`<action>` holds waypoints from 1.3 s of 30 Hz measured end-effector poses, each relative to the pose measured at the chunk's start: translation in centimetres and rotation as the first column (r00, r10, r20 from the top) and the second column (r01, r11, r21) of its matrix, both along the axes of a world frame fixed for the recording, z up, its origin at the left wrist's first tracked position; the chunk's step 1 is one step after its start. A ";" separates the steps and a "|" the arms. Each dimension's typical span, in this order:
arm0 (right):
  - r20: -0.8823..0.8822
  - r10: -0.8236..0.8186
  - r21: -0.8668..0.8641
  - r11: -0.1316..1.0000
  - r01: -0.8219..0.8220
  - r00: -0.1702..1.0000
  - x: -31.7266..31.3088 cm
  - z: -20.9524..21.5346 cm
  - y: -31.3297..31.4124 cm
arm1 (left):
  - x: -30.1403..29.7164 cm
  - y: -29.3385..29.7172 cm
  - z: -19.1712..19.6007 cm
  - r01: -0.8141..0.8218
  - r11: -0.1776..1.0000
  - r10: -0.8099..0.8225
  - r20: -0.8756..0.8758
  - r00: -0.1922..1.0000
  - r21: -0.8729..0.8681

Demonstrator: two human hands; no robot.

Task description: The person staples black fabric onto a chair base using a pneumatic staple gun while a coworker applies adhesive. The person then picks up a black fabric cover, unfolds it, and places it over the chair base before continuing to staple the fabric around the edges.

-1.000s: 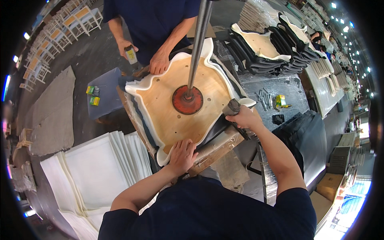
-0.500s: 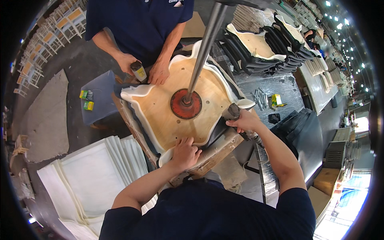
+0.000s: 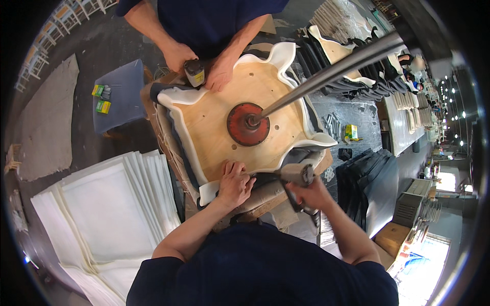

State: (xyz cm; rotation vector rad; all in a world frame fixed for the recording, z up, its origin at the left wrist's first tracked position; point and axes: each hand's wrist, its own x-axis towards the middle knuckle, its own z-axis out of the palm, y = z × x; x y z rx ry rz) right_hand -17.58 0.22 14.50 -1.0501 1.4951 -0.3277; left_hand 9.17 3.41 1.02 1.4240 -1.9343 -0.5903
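Note:
A wooden seat board [image 3: 209, 140] edged with white foam [image 3: 179, 122] lies under a round red press plate [image 3: 248, 124] on a metal rod. Black cover material [image 3: 265, 178] shows along its near edge. There my left hand [image 3: 236, 184] is closed, its fingers curled over the rim and pressed on the cover. My right hand [image 3: 312, 195] grips a staple gun [image 3: 297, 174], blurred, with its nose pointing left toward my left hand. Across the board, a co-worker's hand [image 3: 178, 56] holds another staple gun [image 3: 194, 73]; their other hand [image 3: 219, 76] presses the far edge.
White sheets [image 3: 107, 204] are stacked at left. A blue-grey stool top [image 3: 120, 97] carries small yellow-green boxes [image 3: 103, 107]. At right are a plastic-covered table [image 3: 352, 109], a yellow box [image 3: 351, 132], black sheets [image 3: 367, 183] and piled padded seats [image 3: 334, 53]. The slanting metal rod [image 3: 332, 74] crosses above the board.
My right hand has brought the staple gun from the board's right corner leftward and nearer, toward my left hand. My left hand stays at the near edge. The whole view has shifted.

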 end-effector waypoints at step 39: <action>0.067 -0.385 -0.253 0.886 0.389 0.921 -3.4 -2.0 3.5 | -9.7 -8.1 2.4 0.116 0.993 -0.116 -0.007 0.993 -0.009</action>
